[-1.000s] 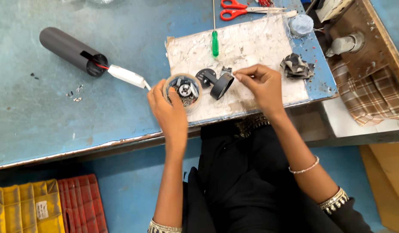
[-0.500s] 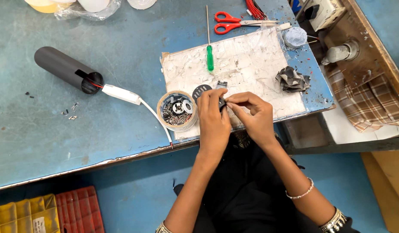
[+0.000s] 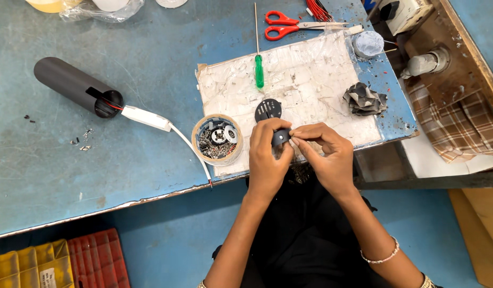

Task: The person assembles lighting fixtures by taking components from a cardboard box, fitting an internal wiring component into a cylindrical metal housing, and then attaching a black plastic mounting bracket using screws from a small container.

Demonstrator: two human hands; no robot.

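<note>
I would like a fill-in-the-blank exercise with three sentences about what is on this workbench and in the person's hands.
1. The left hand and right hand hold a small ____ plastic part between them.
2. The screwdriver lying on the white work mat has a ____ handle.
3. The red-handled scissors lie on the blue table just ____ the mat's far edge.

Missing words: black; green; beyond

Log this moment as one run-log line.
left hand: holds black part | right hand: pinches at black part | round black disc: on mat beyond hands | tub of screws: left of hands
</note>
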